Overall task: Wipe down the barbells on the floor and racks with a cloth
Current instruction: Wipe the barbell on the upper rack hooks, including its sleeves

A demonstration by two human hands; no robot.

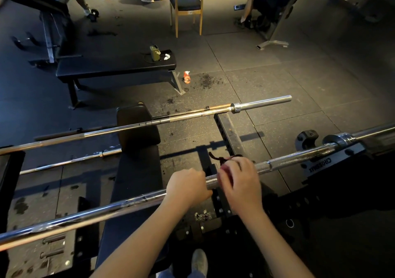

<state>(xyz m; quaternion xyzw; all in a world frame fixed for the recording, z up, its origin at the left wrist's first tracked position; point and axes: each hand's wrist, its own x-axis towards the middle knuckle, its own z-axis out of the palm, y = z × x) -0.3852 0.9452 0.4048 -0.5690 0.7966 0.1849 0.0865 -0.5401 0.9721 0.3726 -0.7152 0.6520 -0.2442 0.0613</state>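
The right hand (239,183) is curled over a dark red cloth (224,169) and presses it round the rough, crosshatched part of the nearest barbell (299,156). A dark tail of the cloth sticks up behind the knuckles. Just beside it, the left hand (188,187) is wrapped in a full fist round the bare bar. This barbell runs from the lower left to the right edge, resting on a black rack (342,171), with a collar clamp (306,139) near its sleeve. Below the bar lies a black padded bench (136,171).

Farther out, a second barbell (192,115) crosses above the bench's head pad, and a thinner bar (64,163) lies low on the left. The floor (277,85) is dark rubber tile, speckled and stained in patches. An orange spray bottle (186,77) stands on it beside the foot of a flat bench (115,66), which bears a small green box (155,53). A wooden chair (186,4) stands beyond.

The room is dim, and the corners go dark. The bars are cut off at the frame's edges. How much cloth sits under the right palm cannot be seen. People at the back show only as legs and arms, and one shoe (199,262) shows at the bottom.
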